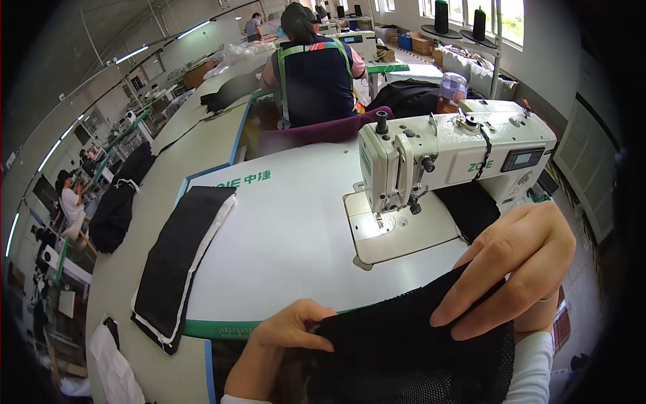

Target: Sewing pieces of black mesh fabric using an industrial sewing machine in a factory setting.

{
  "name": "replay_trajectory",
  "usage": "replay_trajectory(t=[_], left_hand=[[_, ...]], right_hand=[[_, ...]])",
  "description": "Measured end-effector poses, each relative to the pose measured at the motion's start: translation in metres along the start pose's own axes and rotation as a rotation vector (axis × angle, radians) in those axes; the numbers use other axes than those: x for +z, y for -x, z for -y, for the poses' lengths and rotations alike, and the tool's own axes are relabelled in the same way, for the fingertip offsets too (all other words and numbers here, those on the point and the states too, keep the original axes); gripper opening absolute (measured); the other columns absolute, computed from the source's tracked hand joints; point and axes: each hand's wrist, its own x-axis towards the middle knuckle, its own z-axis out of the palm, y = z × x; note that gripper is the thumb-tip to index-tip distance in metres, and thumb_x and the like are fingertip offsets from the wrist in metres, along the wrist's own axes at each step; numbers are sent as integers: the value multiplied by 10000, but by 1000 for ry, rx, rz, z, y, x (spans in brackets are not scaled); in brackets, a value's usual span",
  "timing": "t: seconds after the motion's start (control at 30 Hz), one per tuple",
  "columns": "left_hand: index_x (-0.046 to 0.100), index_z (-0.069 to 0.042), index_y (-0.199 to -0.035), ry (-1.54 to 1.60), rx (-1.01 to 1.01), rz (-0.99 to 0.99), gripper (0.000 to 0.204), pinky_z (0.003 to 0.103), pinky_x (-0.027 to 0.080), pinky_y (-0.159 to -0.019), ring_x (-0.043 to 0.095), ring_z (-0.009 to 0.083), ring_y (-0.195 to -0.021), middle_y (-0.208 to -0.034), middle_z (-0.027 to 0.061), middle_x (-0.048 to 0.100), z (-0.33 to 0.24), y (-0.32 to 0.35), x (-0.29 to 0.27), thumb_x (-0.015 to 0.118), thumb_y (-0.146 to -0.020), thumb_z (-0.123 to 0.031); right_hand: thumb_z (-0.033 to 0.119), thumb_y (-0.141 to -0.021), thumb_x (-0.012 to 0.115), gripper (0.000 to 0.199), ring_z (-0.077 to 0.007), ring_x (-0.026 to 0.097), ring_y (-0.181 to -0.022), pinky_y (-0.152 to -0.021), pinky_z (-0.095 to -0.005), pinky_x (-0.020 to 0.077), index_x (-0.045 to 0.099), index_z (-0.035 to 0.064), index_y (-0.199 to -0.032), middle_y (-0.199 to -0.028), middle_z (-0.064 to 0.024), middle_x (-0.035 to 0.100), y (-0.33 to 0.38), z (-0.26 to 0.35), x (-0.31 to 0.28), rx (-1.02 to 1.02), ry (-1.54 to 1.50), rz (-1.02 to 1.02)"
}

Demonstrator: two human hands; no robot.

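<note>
- We see our two bare hands at the near edge of an industrial sewing machine's white table (289, 215), holding up a black mesh fabric piece (397, 337) in front of it.
- Our left hand (293, 328) pinches the fabric's left corner, thumb and finger close together.
- Our right hand (515, 269) grips its upper right part, fingers bent over the face; we cannot tell where the thumb is.
- The fabric hangs toward us, its open holes clearest at the bottom, well apart from the presser foot (381, 221).
- Beyond it stands the white sewing machine (457, 151), its lamp lighting the needle plate (397, 239). Dark cloth (471, 205) lies under the machine's arm.
- To our left, a black fabric panel with white edging (182, 259) lies flat across the table's left edge.
- We judge the step as handling and lining up the fabric, with no stitching under way.
- Bringing it to the needle would call for laying it flat, edges even, fingers clear.
</note>
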Motion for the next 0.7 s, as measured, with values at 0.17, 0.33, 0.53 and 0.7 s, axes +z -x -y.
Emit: replay_trajectory(t=[0.17,0.33,0.53,0.7], left_hand=[[711,40,-962,-715,142,-249,464,267,488,-648,700,185,-730,-832,106,737,-91,89,-36,962,-577,-16],[658,14,-846,-945,-312,-562,258,230,412,-604,556,60,-701,-759,6,602,-182,82,-52,862,-690,-17],[692,-3,-905,-1588,-646,-367,150,354,513,-827,662,248,-924,-922,103,681,-97,-3,-133,747,-767,-22],[636,-69,-1216,-1472,-129,-387,351,414,423,-1057,553,344,-1201,-1238,134,628,-5,-91,-79,698,-870,-71]], right_hand=[[26,-845,708,67,-196,722,-804,-745,-278,585,773,27,-827,-980,-122,751,14,-42,38,-90,-51,-179],[24,-825,691,147,-273,722,-912,-799,-328,587,752,-4,-956,-1096,-156,730,39,-108,110,-3,-1,-300],[-31,-793,648,255,-276,690,-1059,-885,-374,581,684,20,-1041,-1191,-77,678,96,-199,136,237,254,14],[6,-825,649,263,-275,662,-1121,-1054,-370,518,681,15,-1086,-1225,-89,670,118,-219,130,255,266,98]])
